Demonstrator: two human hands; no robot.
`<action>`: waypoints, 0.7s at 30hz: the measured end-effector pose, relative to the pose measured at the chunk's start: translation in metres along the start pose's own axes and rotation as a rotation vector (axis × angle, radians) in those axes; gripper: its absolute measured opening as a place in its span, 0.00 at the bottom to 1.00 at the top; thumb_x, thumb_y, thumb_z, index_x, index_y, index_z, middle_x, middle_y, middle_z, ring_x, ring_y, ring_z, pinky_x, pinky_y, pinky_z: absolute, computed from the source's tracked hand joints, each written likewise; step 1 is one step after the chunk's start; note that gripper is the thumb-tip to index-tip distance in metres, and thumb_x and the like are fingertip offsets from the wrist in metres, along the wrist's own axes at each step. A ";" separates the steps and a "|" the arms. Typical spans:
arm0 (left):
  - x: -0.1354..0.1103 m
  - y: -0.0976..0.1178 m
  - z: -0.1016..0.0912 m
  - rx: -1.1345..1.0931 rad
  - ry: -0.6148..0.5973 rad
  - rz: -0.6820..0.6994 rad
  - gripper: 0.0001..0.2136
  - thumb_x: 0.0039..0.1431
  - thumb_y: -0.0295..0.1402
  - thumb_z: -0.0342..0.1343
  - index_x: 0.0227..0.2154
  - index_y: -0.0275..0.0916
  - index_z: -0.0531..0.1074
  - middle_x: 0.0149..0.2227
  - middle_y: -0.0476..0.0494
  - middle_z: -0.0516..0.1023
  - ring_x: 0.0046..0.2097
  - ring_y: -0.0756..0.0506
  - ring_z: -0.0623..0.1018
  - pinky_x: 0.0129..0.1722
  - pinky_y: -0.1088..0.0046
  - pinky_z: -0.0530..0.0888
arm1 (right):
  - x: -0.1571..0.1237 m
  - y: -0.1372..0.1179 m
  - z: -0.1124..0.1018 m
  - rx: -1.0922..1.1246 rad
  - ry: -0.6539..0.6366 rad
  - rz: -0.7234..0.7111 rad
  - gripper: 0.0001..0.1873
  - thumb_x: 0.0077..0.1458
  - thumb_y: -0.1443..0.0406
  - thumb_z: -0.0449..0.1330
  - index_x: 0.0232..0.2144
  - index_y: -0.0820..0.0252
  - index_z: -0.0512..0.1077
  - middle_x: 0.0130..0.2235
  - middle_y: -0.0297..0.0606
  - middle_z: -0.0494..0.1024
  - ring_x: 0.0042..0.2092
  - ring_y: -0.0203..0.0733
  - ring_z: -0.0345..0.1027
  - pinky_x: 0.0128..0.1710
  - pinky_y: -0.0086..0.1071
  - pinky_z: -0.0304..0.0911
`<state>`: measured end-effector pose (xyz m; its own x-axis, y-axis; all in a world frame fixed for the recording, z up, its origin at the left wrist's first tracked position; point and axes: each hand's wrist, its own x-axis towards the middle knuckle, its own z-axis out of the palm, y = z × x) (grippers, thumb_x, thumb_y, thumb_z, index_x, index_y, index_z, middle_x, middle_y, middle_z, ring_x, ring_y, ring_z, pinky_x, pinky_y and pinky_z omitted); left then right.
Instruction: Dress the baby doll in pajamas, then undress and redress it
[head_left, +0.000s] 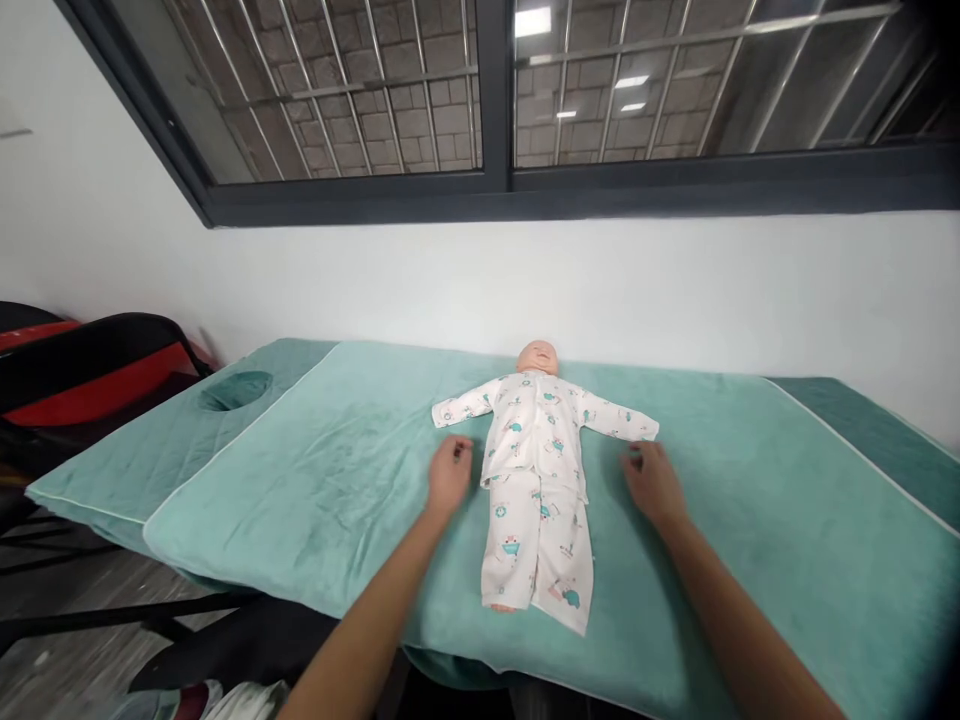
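A baby doll (537,356) lies on its back, head toward the wall, on a green-covered bed. It wears a white printed long-sleeved top (534,425) and matching trousers (537,540). The sleeves are spread out to both sides, and the doll's hands are hidden inside them. Beside the doll's body, just below the left-side sleeve, is my left hand (450,472), its fingers curled with nothing in them. On the other side my right hand (654,482) is close below the sleeve cuff, fingers bent in and seemingly apart from the cloth. One trouser leg shows a bit of foot at its hem.
The green bed cover (300,480) stretches to both sides, with a face hole (236,391) at the left end. A white wall (360,280) and a barred window run behind. Black and red chairs (97,370) stand at left; a dark seat with cloth is below.
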<state>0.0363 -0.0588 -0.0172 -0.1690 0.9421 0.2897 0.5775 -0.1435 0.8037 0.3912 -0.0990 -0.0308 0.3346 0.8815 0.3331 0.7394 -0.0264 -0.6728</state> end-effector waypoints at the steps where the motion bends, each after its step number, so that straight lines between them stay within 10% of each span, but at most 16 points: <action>1: 0.016 -0.005 -0.006 0.069 0.022 -0.007 0.08 0.58 0.30 0.50 0.36 0.42 0.73 0.40 0.42 0.79 0.42 0.43 0.77 0.44 0.66 0.72 | 0.015 0.010 -0.006 -0.031 0.020 0.063 0.19 0.57 0.54 0.50 0.37 0.62 0.70 0.40 0.48 0.75 0.39 0.47 0.68 0.42 0.40 0.62; 7: 0.087 -0.033 -0.020 0.353 0.110 -0.238 0.20 0.65 0.46 0.46 0.49 0.37 0.71 0.48 0.31 0.77 0.49 0.34 0.76 0.45 0.60 0.70 | 0.071 0.041 -0.014 -0.288 -0.051 0.332 0.25 0.56 0.44 0.54 0.33 0.60 0.72 0.35 0.45 0.78 0.36 0.47 0.70 0.35 0.35 0.58; 16: 0.083 -0.039 -0.011 0.543 0.049 -0.239 0.18 0.69 0.42 0.39 0.48 0.41 0.71 0.46 0.35 0.79 0.46 0.37 0.78 0.38 0.66 0.68 | 0.104 0.058 -0.014 -0.385 -0.238 0.249 0.20 0.60 0.53 0.54 0.27 0.62 0.73 0.30 0.44 0.76 0.33 0.45 0.69 0.32 0.33 0.53; 21: 0.112 -0.037 -0.021 0.588 -0.051 -0.284 0.15 0.67 0.38 0.44 0.45 0.37 0.72 0.42 0.31 0.80 0.43 0.37 0.79 0.37 0.67 0.68 | 0.099 0.055 -0.011 -0.355 -0.121 0.254 0.21 0.64 0.53 0.50 0.36 0.62 0.73 0.36 0.46 0.77 0.36 0.44 0.68 0.32 0.32 0.51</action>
<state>-0.0204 0.0452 -0.0034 -0.3490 0.9344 0.0713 0.8591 0.2886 0.4228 0.4716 -0.0185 -0.0271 0.4764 0.8743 0.0926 0.8041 -0.3907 -0.4480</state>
